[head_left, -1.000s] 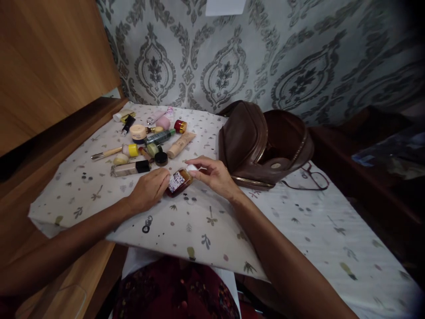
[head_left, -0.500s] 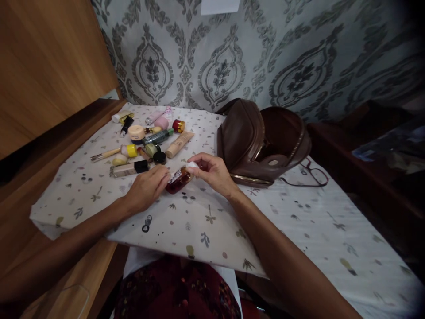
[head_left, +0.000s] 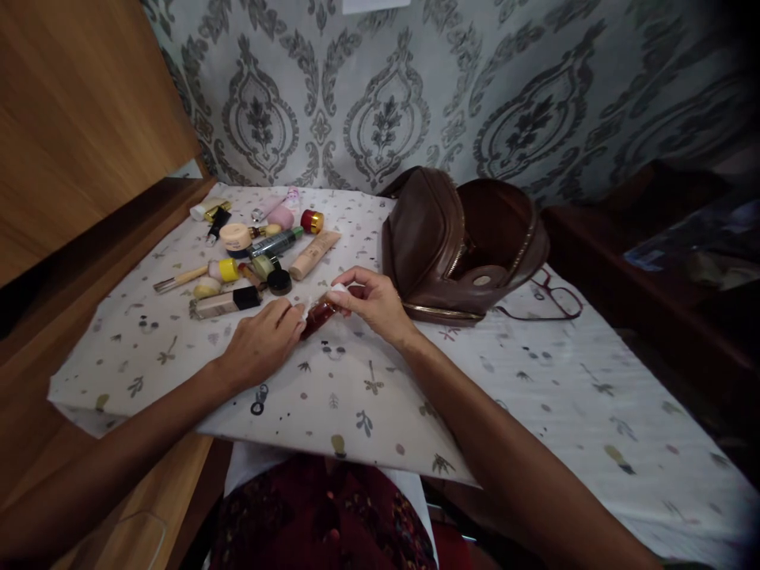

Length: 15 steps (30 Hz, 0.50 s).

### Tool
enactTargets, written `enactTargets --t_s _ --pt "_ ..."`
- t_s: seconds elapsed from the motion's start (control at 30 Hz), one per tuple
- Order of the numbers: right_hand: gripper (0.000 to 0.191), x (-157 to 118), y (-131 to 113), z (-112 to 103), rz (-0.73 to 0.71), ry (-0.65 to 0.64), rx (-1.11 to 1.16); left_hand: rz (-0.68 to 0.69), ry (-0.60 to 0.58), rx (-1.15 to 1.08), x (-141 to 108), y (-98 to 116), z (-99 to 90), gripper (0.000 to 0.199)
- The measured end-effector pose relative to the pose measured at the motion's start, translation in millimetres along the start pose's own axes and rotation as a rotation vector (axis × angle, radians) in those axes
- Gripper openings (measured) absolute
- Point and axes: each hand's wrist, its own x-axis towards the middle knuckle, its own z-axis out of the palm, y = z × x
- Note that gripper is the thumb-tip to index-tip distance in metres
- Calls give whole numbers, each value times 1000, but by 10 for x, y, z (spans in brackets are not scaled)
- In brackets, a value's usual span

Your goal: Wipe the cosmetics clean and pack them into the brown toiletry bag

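Observation:
Low over the front of the table, a small reddish-brown bottle [head_left: 319, 317] with a white cap lies tilted between both hands. My left hand [head_left: 264, 340] is closed round its lower end and hides much of it. At the other end, the thumb and fingers of my right hand [head_left: 377, 305] pinch the white cap [head_left: 339, 290]. Just beyond my left hand lie a foundation bottle with a black cap [head_left: 226, 302] and a small black-lidded jar [head_left: 279, 282]. A beige tube [head_left: 317, 253] rests behind the held bottle.
Several cosmetics lie at the left, including a brush [head_left: 181, 278], a cream jar [head_left: 236, 238] and a red-and-gold cap [head_left: 312, 222]. An unzipped brown leather bag [head_left: 424, 245] stands right of my hands, with eyeglasses [head_left: 564, 305] beside it. A wooden cabinet [head_left: 89, 103] borders the left.
My left hand now covers more of the bottle, and its label no longer shows plainly. My right hand keeps its pinch on the cap. The whole view has shifted slightly.

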Motion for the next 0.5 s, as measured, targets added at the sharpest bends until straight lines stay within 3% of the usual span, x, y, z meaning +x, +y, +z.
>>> enactTargets --t_s 0.37,0.5 --pt "37 -1 27 -24 -19 2 -5 -22 -301 -63 -250 -142 -150 28" --pt "33 -15 -44 -63 19 -68 13 57 -393 -126 -311 -160 -313 41"
